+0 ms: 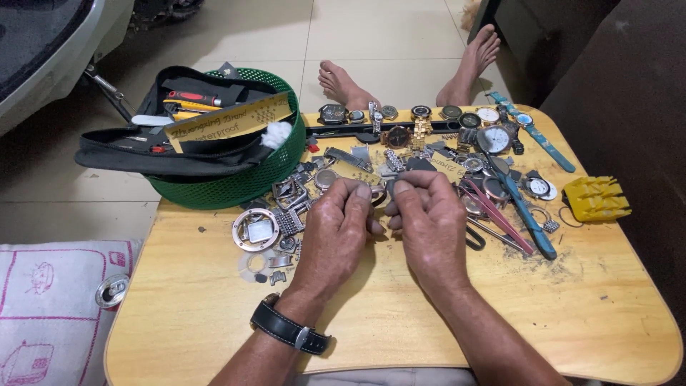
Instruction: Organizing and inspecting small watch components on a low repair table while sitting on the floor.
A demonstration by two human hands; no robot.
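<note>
Both hands meet over the middle of the desk (pixel 214 314). The left hand (pixel 334 232) and right hand (pixel 427 227) pinch a small dark part (pixel 390 187) between thumbs and forefingers — fingers closed tight on it, the rest curled. The part sits at the fingertips, between the two hands, just above the clutter of watch pieces; what it is I cannot tell. Its long axis looks upright. Pink tweezers (pixel 500 214) lie just right of the right hand — a green basket (pixel 236 182) sits far left.
</note>
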